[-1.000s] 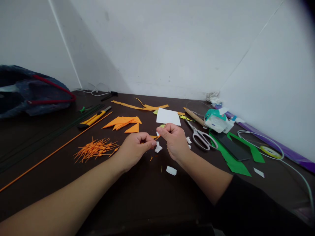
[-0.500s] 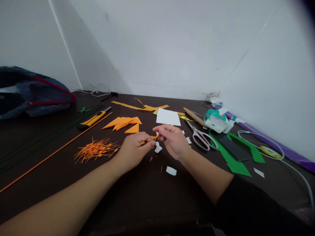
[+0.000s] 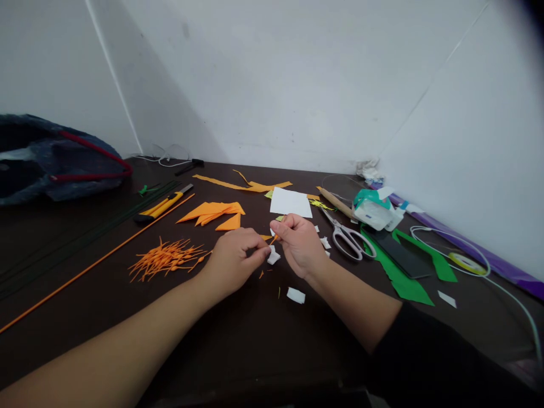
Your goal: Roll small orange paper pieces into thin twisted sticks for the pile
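Note:
Between my two hands is a small twisted orange paper piece (image 3: 274, 240), thin like those in the pile. My left hand (image 3: 238, 254) pinches its lower end between thumb and forefinger. The fingers of my right hand (image 3: 300, 241) are closed on its upper end and hide part of it. Left of my left hand lies a pile of thin orange twisted pieces (image 3: 168, 259), several with a small bulge. Behind that hand are folded orange paper pieces (image 3: 212, 212). Small white scraps (image 3: 273, 256) lie beneath my hands.
Scissors (image 3: 348, 238) lie right of my right hand, near green paper (image 3: 408, 283) and a dark phone (image 3: 397, 252). A yellow utility knife (image 3: 161, 207) and a long orange stick (image 3: 102, 259) are at left. A white sheet (image 3: 291, 202) lies behind my hands.
My right hand's fingers have curled in more tightly around the upper end of the orange piece. The left hand has hardly moved.

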Demonstrator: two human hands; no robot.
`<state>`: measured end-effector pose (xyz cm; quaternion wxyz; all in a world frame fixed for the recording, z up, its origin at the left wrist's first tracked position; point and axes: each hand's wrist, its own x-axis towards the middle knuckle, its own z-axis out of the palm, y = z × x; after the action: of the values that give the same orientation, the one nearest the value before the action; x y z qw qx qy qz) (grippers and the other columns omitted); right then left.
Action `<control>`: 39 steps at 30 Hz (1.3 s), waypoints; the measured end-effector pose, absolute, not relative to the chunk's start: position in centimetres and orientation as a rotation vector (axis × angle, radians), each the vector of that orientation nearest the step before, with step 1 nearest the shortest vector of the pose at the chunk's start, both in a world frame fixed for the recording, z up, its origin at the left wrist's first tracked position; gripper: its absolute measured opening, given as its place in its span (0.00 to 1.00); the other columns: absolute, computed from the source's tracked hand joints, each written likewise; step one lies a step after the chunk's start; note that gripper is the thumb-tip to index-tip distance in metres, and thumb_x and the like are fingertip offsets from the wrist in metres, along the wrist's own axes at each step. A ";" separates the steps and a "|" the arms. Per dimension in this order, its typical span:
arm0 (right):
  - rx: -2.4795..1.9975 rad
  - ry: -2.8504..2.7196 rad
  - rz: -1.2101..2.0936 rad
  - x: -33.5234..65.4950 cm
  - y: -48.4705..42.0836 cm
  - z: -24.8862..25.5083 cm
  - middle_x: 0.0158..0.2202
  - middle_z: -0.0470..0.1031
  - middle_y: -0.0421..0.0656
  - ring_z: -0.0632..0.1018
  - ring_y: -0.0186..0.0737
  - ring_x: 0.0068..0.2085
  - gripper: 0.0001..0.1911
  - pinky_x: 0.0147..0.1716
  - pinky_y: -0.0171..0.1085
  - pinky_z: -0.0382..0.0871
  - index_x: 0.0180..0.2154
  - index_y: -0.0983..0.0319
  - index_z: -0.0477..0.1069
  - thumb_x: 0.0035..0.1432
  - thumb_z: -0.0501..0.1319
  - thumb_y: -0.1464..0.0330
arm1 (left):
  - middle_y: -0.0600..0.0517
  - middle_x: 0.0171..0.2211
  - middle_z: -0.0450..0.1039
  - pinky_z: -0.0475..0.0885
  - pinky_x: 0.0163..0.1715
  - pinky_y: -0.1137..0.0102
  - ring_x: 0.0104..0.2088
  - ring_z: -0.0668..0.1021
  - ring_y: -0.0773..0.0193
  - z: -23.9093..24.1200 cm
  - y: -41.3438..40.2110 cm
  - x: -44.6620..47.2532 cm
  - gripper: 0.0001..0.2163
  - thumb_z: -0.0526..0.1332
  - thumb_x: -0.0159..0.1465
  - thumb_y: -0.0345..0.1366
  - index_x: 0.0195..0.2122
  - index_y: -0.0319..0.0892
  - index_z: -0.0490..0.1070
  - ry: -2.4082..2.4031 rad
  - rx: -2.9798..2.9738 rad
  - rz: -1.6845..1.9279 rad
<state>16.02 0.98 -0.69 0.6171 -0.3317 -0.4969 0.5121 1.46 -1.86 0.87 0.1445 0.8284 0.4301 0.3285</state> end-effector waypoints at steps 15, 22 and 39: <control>-0.839 -1.144 1.176 15.6 0.6 -0.8 0.19 0.58 0.34 0.60 0.29 0.21 0.18 0.22 0.33 0.57 0.18 0.61 0.56 0.42 0.66 0.63 | 0.53 0.26 0.70 0.66 0.30 0.69 0.28 0.70 0.66 0.9 -2.2 2.3 0.07 0.56 0.57 0.38 0.28 0.41 0.69 1.123 1.720 1.039; -0.725 -1.262 1.324 16.6 0.5 -0.1 0.23 0.66 0.37 0.63 0.29 0.23 0.08 0.25 0.33 0.60 0.27 0.61 0.72 0.48 0.61 0.63 | 0.54 0.23 0.68 0.65 0.31 0.69 0.27 0.70 0.66 0.7 -2.2 2.3 0.04 0.56 0.55 0.33 0.25 0.40 0.67 1.070 1.553 1.080; -1.066 -1.430 0.837 15.8 0.3 -0.3 0.16 0.57 0.33 0.58 0.30 0.20 0.14 0.21 0.33 0.52 0.18 0.61 0.60 0.47 0.61 0.63 | 0.55 0.23 0.65 0.63 0.28 0.70 0.25 0.68 0.67 0.9 -2.2 1.9 0.05 0.54 0.56 0.32 0.23 0.41 0.63 1.345 2.069 1.063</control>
<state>15.75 0.29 -0.29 0.5527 -0.4510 -0.6048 0.3540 1.90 -2.17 0.90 0.2255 0.7502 0.4876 0.3855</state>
